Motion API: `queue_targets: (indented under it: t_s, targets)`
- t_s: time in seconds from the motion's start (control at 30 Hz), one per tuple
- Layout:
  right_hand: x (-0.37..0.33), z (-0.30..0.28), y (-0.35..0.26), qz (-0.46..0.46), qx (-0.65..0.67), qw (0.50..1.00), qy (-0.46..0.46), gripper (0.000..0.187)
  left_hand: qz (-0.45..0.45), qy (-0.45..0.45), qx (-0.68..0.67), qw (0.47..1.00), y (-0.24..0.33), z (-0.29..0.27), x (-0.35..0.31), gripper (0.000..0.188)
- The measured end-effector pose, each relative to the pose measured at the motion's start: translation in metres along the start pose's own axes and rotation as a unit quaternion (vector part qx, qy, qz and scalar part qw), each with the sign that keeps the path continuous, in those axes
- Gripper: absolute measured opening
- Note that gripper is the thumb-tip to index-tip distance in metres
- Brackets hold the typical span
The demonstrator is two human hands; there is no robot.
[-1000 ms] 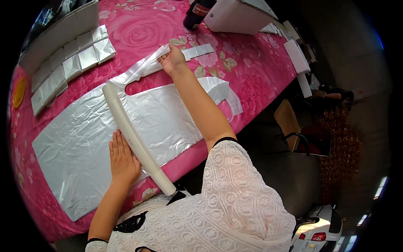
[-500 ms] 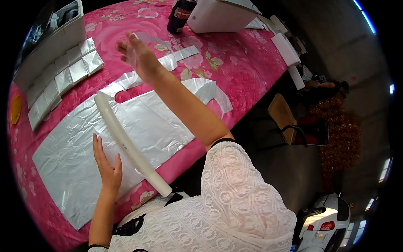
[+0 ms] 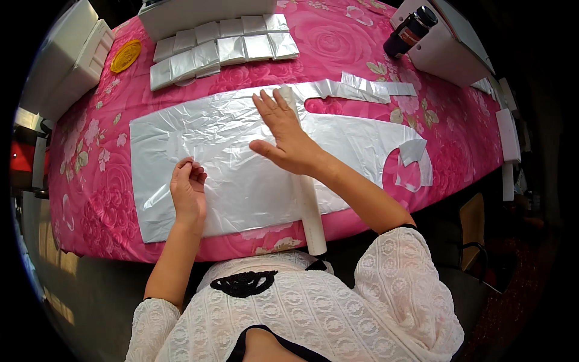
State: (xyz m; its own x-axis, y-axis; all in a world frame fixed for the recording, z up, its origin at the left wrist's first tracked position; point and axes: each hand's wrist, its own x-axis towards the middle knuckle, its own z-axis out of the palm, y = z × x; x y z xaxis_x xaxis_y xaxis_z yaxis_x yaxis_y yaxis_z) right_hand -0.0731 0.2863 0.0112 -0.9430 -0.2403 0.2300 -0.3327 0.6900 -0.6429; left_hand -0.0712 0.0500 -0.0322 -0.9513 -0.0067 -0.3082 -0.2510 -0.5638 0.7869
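A thin, shiny white plastic apron (image 3: 241, 208) lies flat on the table, with cut-out openings and narrow strips toward its right end. Across it, from near my body to the far edge, lies a pale, translucent tube (image 3: 310, 220). My right hand (image 3: 288, 139) is open, fingers spread and palm down, over the tube and the plastic left of it; whether it presses down I cannot tell. Farther left, my left hand (image 3: 190, 188) is closed over the apron, fingers curled and thumb against them. What it pinches, if anything, is too small to make out.
Several folded white plastic packets (image 3: 232, 49) lie in two rows at the back, before a white box (image 3: 205, 15). A yellow oval dish (image 3: 125, 56) sits at far left near white foam boxes (image 3: 66, 66). A dark bottle (image 3: 411, 31) stands by another white box (image 3: 446, 45).
The view has turned, showing the table more squarely. My right hand has come back from the far side to the tube. My left hand's fingers, stretched before, are now curled.
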Motion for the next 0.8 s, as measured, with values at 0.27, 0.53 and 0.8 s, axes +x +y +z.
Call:
queue_targets:
  t_s: [0.27,0.53,0.8]
  targets:
    - [-0.071,-0.033,0.06,0.113,-0.063,0.987,0.099,0.068,-0.063,0.199,-0.037,0.977,0.04,-0.114,-0.009,0.023]
    - [-0.106,-0.013,0.037,-0.009,-0.105,0.993,-0.046,0.066,0.127,0.026,0.116,0.985,0.062,-0.076,-0.035,0.015]
    - [-0.075,0.015,0.011,-0.068,-0.136,0.982,-0.117,0.063,0.145,-0.151,0.257,0.943,0.048,-0.055,-0.044,0.015]
